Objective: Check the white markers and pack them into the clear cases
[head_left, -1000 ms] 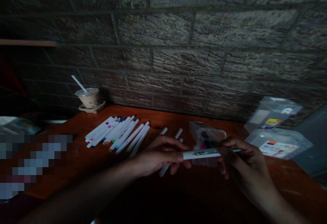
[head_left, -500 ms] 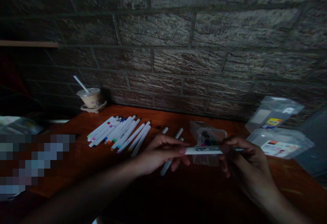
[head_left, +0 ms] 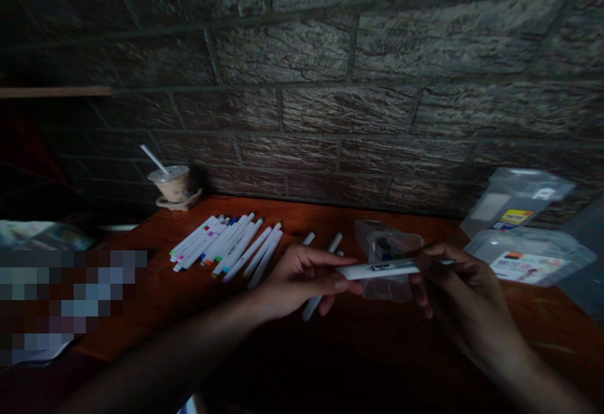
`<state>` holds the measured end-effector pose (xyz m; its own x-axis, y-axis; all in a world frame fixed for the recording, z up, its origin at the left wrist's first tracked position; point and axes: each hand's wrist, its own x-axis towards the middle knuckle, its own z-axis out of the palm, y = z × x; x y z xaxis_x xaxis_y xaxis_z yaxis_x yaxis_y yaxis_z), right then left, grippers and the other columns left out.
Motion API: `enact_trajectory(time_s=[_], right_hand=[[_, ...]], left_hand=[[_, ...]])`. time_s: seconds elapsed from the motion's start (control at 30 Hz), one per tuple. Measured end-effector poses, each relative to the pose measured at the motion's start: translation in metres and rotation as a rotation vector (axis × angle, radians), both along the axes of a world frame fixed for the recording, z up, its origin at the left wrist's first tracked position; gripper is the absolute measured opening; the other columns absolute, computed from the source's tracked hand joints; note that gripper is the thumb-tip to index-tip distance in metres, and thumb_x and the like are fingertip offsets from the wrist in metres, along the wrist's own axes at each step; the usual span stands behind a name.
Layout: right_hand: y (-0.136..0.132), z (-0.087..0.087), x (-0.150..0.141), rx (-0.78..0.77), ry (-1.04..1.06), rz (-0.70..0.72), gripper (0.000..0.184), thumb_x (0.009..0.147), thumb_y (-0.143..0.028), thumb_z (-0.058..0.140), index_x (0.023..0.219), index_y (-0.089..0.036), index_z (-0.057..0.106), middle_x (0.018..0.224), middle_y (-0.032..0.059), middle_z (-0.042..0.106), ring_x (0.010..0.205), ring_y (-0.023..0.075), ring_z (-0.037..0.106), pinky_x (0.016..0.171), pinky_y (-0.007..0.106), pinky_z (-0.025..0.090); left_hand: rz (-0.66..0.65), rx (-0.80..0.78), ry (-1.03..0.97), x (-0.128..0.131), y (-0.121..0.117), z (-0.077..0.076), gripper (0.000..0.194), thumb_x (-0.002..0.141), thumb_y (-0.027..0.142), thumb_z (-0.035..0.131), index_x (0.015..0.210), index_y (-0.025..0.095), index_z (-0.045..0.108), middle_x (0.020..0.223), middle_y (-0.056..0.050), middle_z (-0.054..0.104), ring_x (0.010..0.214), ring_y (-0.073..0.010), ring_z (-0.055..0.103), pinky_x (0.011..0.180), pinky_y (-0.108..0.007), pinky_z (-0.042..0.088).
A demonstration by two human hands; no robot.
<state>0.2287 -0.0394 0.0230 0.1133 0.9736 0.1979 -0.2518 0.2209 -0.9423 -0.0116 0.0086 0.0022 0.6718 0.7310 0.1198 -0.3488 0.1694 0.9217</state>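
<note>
I hold a white marker (head_left: 383,268) level above the reddish wooden table (head_left: 155,275). My left hand (head_left: 302,275) pinches its left end and my right hand (head_left: 453,279) is closed round its right end. Just behind the marker lies a clear plastic case (head_left: 387,245) with a few dark and coloured markers inside. A row of several white markers (head_left: 226,247) with coloured caps lies to the left. Two or three loose markers (head_left: 330,247) lie partly hidden under my left hand.
A lidded cup with a straw (head_left: 172,182) stands at the back left against the brick wall (head_left: 330,87). Two clear plastic packets with labels (head_left: 523,238) lie at the right. A blurred patch covers the left edge.
The view has shifted slightly, so everything sits a little further right. Both hands keep hold of the marker, raised slightly against the case.
</note>
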Motion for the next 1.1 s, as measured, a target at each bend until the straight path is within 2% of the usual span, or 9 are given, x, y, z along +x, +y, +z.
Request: enact_trajectory(time_s=[0.17, 0.3, 0.4, 0.53, 0.63, 0.93, 1.1], right_hand=[[0.0006, -0.0004, 0.0003, 0.011, 0.005, 0.006, 0.029, 0.072, -0.042, 0.093, 0.071, -0.021, 0.074, 0.050, -0.0011, 0.067, 0.033, 0.0101, 0.056, 0.029, 0.014, 0.047], [-0.0007, 0.0011, 0.0002, 0.027, 0.000, 0.019, 0.028, 0.074, -0.043, 0.092, 0.071, -0.021, 0.074, 0.052, -0.0011, 0.067, 0.036, 0.0106, 0.058, 0.031, 0.015, 0.048], [-0.0020, -0.0006, 0.0017, 0.060, -0.038, 0.027, 0.028, 0.077, -0.043, 0.090, 0.072, -0.021, 0.074, 0.051, -0.0015, 0.067, 0.037, 0.0102, 0.058, 0.032, 0.014, 0.048], [-0.0023, -0.0056, 0.0041, 0.125, -0.118, 0.011, 0.024, 0.084, -0.041, 0.085, 0.077, -0.021, 0.075, 0.052, -0.0012, 0.067, 0.038, 0.0099, 0.059, 0.035, 0.015, 0.049], [-0.0023, -0.0062, 0.0037, 0.159, -0.143, 0.016, 0.023, 0.086, -0.040, 0.083, 0.079, -0.020, 0.074, 0.053, -0.0010, 0.068, 0.038, 0.0097, 0.059, 0.037, 0.015, 0.049], [-0.0046, -0.0041, 0.0020, 0.201, -0.153, 0.039, 0.018, 0.089, -0.037, 0.081, 0.084, -0.021, 0.076, 0.053, -0.0012, 0.069, 0.037, 0.0086, 0.059, 0.037, 0.015, 0.049], [-0.0038, -0.0034, 0.0000, 0.150, -0.103, 0.085, 0.020, 0.089, -0.038, 0.081, 0.082, -0.020, 0.076, 0.052, -0.0011, 0.068, 0.037, 0.0090, 0.058, 0.036, 0.016, 0.048]], left_hand=[[-0.021, 0.032, 0.015, -0.0009, 0.0006, 0.0019, 0.041, 0.079, 0.021, 0.089, 0.119, 0.022, 0.080, 0.098, -0.015, 0.084, 0.046, -0.0072, 0.062, 0.044, -0.018, 0.048], [-0.053, 0.038, -0.032, -0.0017, 0.0033, -0.0025, 0.037, 0.085, 0.030, 0.085, 0.121, 0.023, 0.079, 0.100, -0.015, 0.084, 0.048, -0.0081, 0.065, 0.045, -0.018, 0.050], [-0.052, -0.022, -0.060, -0.0012, 0.0037, -0.0030, 0.036, 0.085, 0.036, 0.085, 0.116, 0.018, 0.081, 0.097, -0.017, 0.083, 0.047, -0.0088, 0.065, 0.044, -0.018, 0.049], [-0.017, -0.132, -0.096, 0.0013, 0.0034, -0.0013, 0.034, 0.083, 0.035, 0.086, 0.109, 0.013, 0.083, 0.089, -0.018, 0.083, 0.044, -0.0092, 0.062, 0.043, -0.018, 0.047], [-0.004, -0.156, -0.108, 0.0024, 0.0043, -0.0024, 0.034, 0.085, 0.035, 0.084, 0.109, 0.012, 0.083, 0.086, -0.016, 0.083, 0.044, -0.0102, 0.063, 0.042, -0.019, 0.047], [0.095, -0.110, -0.085, 0.0008, 0.0010, -0.0013, 0.029, 0.085, 0.032, 0.083, 0.107, 0.012, 0.083, 0.080, -0.013, 0.082, 0.044, -0.0084, 0.060, 0.043, -0.018, 0.043], [0.071, -0.094, -0.135, -0.0022, 0.0010, 0.0013, 0.027, 0.087, 0.030, 0.081, 0.108, 0.014, 0.083, 0.080, -0.013, 0.082, 0.045, -0.0082, 0.058, 0.044, -0.019, 0.043]])
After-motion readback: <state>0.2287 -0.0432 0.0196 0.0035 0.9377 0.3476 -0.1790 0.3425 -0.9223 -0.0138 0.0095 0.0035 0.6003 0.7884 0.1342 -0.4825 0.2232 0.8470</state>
